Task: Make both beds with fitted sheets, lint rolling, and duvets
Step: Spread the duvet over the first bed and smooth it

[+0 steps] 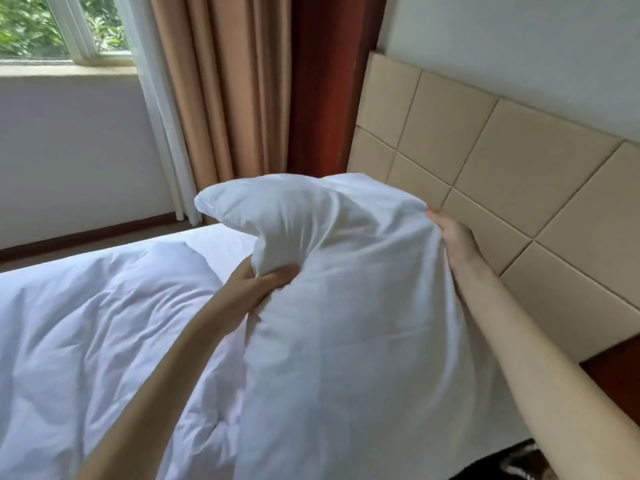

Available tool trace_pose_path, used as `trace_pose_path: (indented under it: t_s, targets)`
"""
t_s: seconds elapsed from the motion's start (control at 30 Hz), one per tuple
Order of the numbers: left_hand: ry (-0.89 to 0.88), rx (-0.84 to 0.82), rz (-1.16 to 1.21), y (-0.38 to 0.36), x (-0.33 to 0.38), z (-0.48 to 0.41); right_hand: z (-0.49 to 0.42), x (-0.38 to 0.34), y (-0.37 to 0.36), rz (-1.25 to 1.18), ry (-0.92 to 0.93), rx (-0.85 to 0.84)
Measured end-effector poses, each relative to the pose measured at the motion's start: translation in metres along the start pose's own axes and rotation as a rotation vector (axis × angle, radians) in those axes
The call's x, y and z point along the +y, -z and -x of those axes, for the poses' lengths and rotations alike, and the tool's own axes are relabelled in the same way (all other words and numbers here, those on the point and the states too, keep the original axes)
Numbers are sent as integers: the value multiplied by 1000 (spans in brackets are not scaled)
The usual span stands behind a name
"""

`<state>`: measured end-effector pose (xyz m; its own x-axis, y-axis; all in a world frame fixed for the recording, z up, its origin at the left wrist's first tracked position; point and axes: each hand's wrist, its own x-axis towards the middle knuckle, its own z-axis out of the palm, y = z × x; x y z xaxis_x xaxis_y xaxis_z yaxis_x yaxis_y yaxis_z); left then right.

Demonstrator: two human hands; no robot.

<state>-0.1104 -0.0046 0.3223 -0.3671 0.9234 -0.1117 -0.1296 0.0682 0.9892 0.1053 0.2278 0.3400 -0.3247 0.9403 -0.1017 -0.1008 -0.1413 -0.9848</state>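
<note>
Holding the pillow [346, 289] up over the bed [221, 241], the left hand [263, 285] squeezes its side and the right hand [453, 237] pinches its top edge by the headboard [502, 161]

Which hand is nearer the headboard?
The right hand, pinching the pillow beside the headboard; the left hand grips it over the duvet.

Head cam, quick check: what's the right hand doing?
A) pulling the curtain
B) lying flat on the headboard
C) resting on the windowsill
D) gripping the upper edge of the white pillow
D: the right hand is curled round the upper right edge of the pillow, which is held up in front of the headboard, and the left hand grips the pillow's other side.
</note>
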Motion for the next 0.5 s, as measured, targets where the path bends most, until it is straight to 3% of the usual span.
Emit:
trace_pose_path:
  t_s: [0.1,0.2,0.33,0.5]
  targets:
    - [-4,-4,-15,-72,-5,-69,-81,-41,59,122,102,28]
    - [9,58,-76,-135,-17,-140,-161,-58,108,409,80,4]
    - [228,73,-412,-181,-69,-199,-218,-24,138,977,-143,-302]
    - [494,20,-522,-151,-144,-177,-199,86,154,1143,-433,-518]
